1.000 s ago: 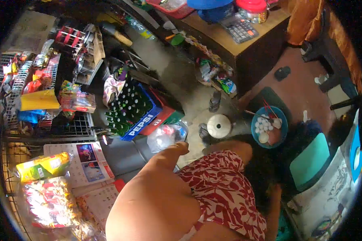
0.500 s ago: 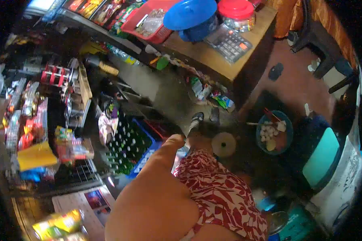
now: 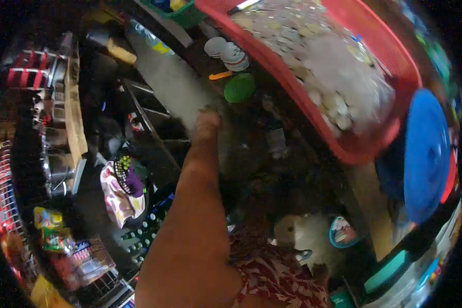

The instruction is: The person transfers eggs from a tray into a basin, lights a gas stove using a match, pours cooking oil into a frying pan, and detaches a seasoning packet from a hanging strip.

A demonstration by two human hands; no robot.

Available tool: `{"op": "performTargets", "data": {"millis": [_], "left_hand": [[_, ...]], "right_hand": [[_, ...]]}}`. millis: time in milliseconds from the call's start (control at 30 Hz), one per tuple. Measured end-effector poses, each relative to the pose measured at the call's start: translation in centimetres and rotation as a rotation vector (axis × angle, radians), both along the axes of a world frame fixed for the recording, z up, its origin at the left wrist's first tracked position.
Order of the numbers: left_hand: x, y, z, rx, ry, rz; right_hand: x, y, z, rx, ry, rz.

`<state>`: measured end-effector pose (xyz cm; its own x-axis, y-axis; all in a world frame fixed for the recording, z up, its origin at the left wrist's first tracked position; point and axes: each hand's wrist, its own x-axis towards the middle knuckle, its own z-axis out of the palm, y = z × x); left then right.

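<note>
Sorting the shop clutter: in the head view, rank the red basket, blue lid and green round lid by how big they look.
1. red basket, though nearness to the camera enlarges it
2. blue lid
3. green round lid

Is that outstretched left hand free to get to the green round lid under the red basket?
Probably yes: the left hand reaches up beside the green lid, with nothing visible between them; the red basket sits off to the side.
</note>
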<state>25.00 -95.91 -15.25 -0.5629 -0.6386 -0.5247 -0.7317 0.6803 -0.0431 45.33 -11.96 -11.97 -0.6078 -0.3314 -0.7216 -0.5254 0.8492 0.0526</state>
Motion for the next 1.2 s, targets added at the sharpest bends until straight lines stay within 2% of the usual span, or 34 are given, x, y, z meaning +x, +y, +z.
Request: {"op": "performTargets", "data": {"millis": [33, 100, 167, 200, 300, 400, 600, 700, 733, 767, 833, 867, 933, 1000, 1067, 1100, 1200], "left_hand": [[-1.8, -1.8, -1.3, -0.046, 0.116, 0.098], [-4.7, -5.9, -4.9, -0.025, 0.191, 0.163], [-6.8, -6.5, -6.2, -0.007, 0.265, 0.226], [-8.1, -5.7, -3.8, -0.053, 0.449, 0.383], [-10.6, -7.1, -6.1, -0.097, 0.699, 0.613], [-12.0, -8.6, -8.5, -0.066, 0.769, 0.673], [-11.6, -10.8, -11.7, -0.033, 0.803, 0.690], [-10.2, -11.0, -11.9, -0.037, 0.819, 0.664], [-9.4, -10.8, -11.7, -0.041, 0.815, 0.649], [-8.6, -11.0, -11.7, -0.050, 0.820, 0.639], [-6.7, -10.7, -11.0, -0.063, 0.829, 0.613], [-5.6, -10.4, -10.7, -0.069, 0.834, 0.598], [-3.0, -9.6, -9.5, -0.082, 0.833, 0.557], [0.0, -8.3, -7.8, -0.100, 0.831, 0.509], [3.3, -6.7, -5.8, -0.114, 0.816, 0.454], [5.2, -5.7, -4.9, -0.120, 0.792, 0.420], [10.9, -1.2, -2.5, -0.079, 0.673, 0.307]], "right_hand": [[-2.0, -2.1, 0.5, -0.041, 0.076, 0.053], [-6.5, -6.7, 2.9, -0.417, 0.326, 0.036], [-10.0, -11.2, 4.8, -0.221, 0.075, 0.178], [-11.1, -13.4, 5.6, -0.196, 0.081, 0.184], [-13.2, -21.1, 7.3, -0.313, 0.080, 0.256], [-13.0, -24.9, 7.0, -0.336, 0.012, 0.233], [-11.3, -20.1, 4.7, -0.120, -0.244, -0.009], [-11.1, -19.8, 4.6, -0.080, -0.266, 0.000], [-11.8, -19.9, 5.5, -0.108, -0.328, -0.163], [-13.7, -23.9, 8.1, -0.137, -0.377, -0.328], [-15.6, -27.3, 9.5, -0.189, -0.482, -0.655], [-15.7, -27.5, 8.8, -0.240, -0.334, -0.447], [-16.3, -27.9, 8.0, -0.293, -0.188, -0.236], [-17.9, -29.8, 7.6, -0.387, -0.030, 0.187], [-18.3, -32.2, 6.4, -1.015, -0.180, -0.426], [-18.2, -31.3, 4.2, -1.031, -0.172, -0.430], [-19.2, -28.3, -3.7, -0.628, -0.086, -0.359]]}}
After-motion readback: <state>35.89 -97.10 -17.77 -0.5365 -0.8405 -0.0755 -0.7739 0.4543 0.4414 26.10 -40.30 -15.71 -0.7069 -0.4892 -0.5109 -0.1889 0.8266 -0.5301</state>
